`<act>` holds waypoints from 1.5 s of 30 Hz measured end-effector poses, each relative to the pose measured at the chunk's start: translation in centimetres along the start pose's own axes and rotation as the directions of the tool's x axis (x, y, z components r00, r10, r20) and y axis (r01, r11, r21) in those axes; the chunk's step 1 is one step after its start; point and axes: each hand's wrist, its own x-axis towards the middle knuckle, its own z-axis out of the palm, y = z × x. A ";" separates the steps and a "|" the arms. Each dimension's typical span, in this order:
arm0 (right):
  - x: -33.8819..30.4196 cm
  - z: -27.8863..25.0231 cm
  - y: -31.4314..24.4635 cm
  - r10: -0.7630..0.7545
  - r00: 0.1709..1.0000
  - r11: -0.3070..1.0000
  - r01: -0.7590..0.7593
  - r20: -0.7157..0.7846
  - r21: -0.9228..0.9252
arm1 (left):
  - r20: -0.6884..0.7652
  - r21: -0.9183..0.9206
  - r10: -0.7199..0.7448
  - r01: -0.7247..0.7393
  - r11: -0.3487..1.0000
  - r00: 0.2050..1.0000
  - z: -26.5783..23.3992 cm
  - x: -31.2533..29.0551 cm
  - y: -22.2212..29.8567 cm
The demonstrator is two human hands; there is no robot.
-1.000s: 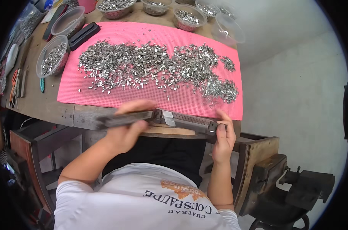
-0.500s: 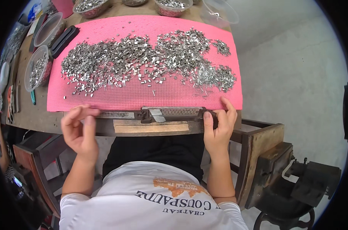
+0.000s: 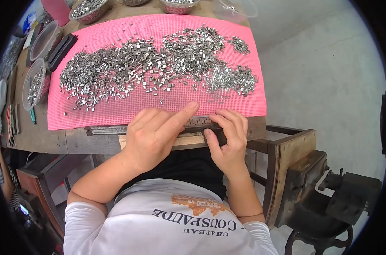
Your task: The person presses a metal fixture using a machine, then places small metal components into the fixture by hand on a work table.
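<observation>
A long, narrow dark metal fixture with a toothed light strip lies along the near table edge. My left hand reaches over its middle, index finger stretched, other fingers bent together; thumb and whatever lies under the palm are hidden. My right hand grips the fixture's right end, thumb on the near side and fingers on the far side. Beyond both hands, a wide heap of small shiny metal pieces covers much of a pink textured mat. Thin pin-like pieces cluster at the heap's right.
Clear plastic tubs of metal pieces stand left of the mat and along the far edge. A black elongated holder lies on its left border. A light wooden strip runs below the fixture. A dark machine with a handwheel stands right.
My left hand has moved right from the fixture's left end to its middle, covering the part there. My right hand has shifted slightly left, its index finger now bent down onto the fixture.
</observation>
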 end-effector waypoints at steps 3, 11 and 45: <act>0.4 0.0 0.1 -0.001 1.000 0.999 0.000 -0.023 -0.038 | -0.073 0.053 0.122 -0.118 0.992 0.990 0.8 -0.2 -0.7; 1.7 0.3 0.4 0.010 0.998 1.000 -0.009 -0.059 0.009 | -0.111 -0.013 0.103 -0.105 0.994 0.988 0.8 -0.3 -1.7; 22.2 -4.5 5.6 0.348 0.932 0.905 -0.306 -0.101 0.294 | -0.129 -0.554 -0.187 0.086 0.828 0.974 -2.7 2.3 -3.6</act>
